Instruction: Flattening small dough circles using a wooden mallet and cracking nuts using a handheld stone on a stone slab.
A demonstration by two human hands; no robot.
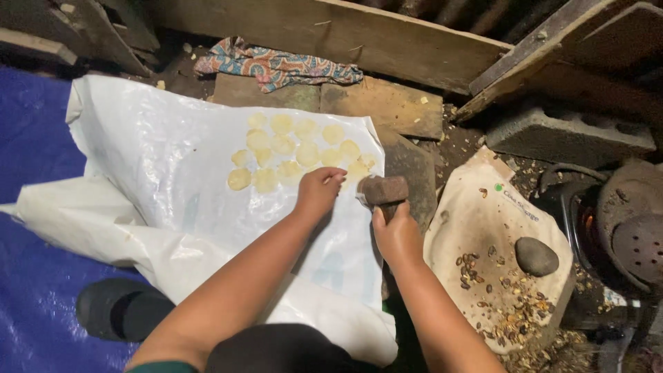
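So the person is crouched over a white plastic sheet [173, 159] spread on the ground. Their right hand [397, 235] is wrapped tight around the handle of a wooden mallet [383, 190], with the blocky head hanging just off the sheet's right edge. The left hand [319, 192] is on the sheet, fingers curled down and pinched together right by the pale flattened discs [297, 152], though it's hard to tell if it's actually got one pinched or is just touching the sheet. The discs sit in a loose cluster on the upper right part of the sheet, just above that hand.

Off to the right of the sheet there's a beige sack [483, 228] with a round grey stone [536, 256] and scattered brown seeds and husks [494, 290] on it. A patterned cloth [276, 65] lies past the sheet's top edge, and a black sandal [114, 307] sits at its lower left.
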